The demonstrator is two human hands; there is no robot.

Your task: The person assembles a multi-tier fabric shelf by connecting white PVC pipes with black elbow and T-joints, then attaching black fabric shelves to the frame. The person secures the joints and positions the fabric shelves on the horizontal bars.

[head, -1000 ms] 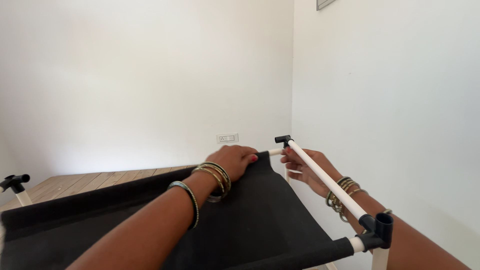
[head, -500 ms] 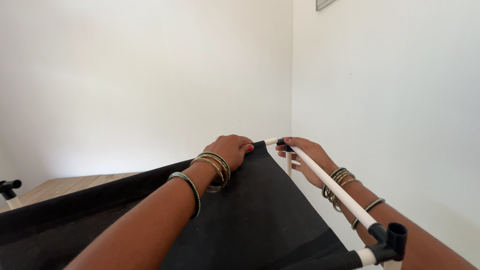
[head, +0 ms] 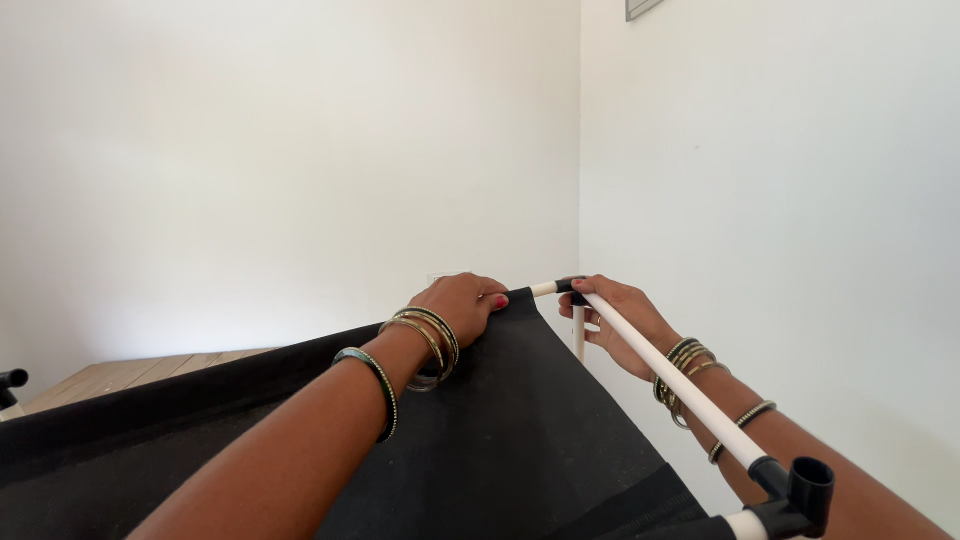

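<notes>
Fingers of my left hand [head: 462, 305] curl down over the far hem of the black cloth [head: 480, 430]; it looks soft and light, best held at that edge. My right hand [head: 612, 315] closes around the black corner joint [head: 571, 287] where the stiff white tube [head: 668, 378] ends.

Bright, even daylight; sharp focus, soft shadows.
</notes>
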